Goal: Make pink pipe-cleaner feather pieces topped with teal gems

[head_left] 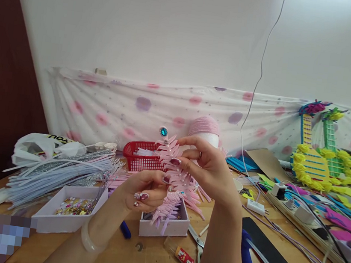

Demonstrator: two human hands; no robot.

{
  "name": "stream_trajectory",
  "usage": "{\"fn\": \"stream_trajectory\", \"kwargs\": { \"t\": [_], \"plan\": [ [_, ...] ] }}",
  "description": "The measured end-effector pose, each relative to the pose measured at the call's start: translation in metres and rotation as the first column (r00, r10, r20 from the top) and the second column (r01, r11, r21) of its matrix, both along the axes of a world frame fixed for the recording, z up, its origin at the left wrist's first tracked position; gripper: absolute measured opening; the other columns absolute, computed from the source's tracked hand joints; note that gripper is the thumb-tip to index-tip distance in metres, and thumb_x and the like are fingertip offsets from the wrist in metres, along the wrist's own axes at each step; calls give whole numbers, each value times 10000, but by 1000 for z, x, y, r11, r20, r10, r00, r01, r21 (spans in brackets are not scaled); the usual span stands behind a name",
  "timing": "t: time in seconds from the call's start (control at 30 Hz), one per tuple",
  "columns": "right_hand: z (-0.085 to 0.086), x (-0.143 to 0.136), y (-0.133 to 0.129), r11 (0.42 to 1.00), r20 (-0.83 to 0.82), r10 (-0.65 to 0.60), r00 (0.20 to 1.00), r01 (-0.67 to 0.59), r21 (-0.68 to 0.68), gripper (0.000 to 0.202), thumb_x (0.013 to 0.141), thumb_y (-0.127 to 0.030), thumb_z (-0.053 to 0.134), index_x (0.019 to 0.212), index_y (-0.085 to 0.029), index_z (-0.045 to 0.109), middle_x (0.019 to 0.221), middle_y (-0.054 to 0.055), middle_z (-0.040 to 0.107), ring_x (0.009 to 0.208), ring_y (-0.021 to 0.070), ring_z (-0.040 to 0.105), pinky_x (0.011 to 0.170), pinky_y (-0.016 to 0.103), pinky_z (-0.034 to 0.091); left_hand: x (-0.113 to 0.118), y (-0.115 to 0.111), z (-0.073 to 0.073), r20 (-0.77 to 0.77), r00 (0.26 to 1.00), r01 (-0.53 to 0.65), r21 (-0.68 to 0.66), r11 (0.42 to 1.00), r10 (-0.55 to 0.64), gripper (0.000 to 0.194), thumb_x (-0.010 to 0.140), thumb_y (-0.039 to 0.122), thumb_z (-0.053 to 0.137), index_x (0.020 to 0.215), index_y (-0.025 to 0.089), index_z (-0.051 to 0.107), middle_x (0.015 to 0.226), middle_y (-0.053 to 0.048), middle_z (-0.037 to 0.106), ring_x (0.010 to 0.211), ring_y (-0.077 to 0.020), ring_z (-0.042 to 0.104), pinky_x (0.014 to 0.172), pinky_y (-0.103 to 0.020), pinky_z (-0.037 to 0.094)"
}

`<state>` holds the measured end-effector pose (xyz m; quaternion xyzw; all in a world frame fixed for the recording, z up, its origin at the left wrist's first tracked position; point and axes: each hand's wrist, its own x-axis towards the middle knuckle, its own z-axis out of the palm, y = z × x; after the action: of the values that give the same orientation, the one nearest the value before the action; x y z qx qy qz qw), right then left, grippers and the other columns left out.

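A pink feather-shaped craft piece (168,153), with leafy strips fanning out and pearl beads down its middle, is held upright in front of me. A blue gem (163,131) in a silvery setting tops it. My right hand (205,163) pinches its upper part between thumb and fingers. Lower down, my left hand (148,190) grips the stem with thumb and forefinger, the other fingers curled. The piece's lower end turns lilac and hangs over a small white box (162,232), whose contents are mostly hidden.
Left lie an open white box (50,218) of gems and bundled pale pipe cleaners (53,176). Behind are a red basket (128,147) and pink yarn cone (204,126). Scissors (194,236), a blue glue gun (247,261) and a power strip (300,215) with cables lie right.
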<state>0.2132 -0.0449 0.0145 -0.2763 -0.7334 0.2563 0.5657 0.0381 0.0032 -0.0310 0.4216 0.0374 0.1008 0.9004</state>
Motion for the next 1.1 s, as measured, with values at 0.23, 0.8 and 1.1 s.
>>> {"fn": "stream_trajectory", "kwargs": {
  "t": [0.23, 0.8, 1.1],
  "plan": [
    [0, 4, 0, 983, -28, 110, 994, -112, -146, 359, 784, -309, 754, 1073, -190, 578, 592, -66, 544, 504, 67, 448, 441, 210, 333, 1, -2, 3, 115, 987, -111, -38, 993, 114, 107, 771, 83, 595, 758, 98, 700, 353, 70, 364, 281, -27, 146, 252, -81, 204],
    [1, -22, 9, 981, -306, -91, 948, 33, -190, 360, 670, -335, 823, 936, -187, 629, 602, -40, 639, 504, 80, 513, 442, 195, 382, 8, -4, -1, 299, 779, -495, -247, 833, 552, 166, 672, 44, 764, 642, 102, 612, 441, 102, 310, 347, -8, 315, 289, -73, 222],
    [3, -41, 7, 985, -430, -84, 899, 10, -172, 373, 610, -320, 859, 877, -179, 640, 559, -57, 628, 491, 66, 511, 467, 172, 408, 19, -12, -2, 429, 630, -593, -272, 758, 647, 175, 626, 95, 813, 628, 134, 642, 420, 114, 260, 352, -13, 192, 281, -64, 240]
  ]
}}
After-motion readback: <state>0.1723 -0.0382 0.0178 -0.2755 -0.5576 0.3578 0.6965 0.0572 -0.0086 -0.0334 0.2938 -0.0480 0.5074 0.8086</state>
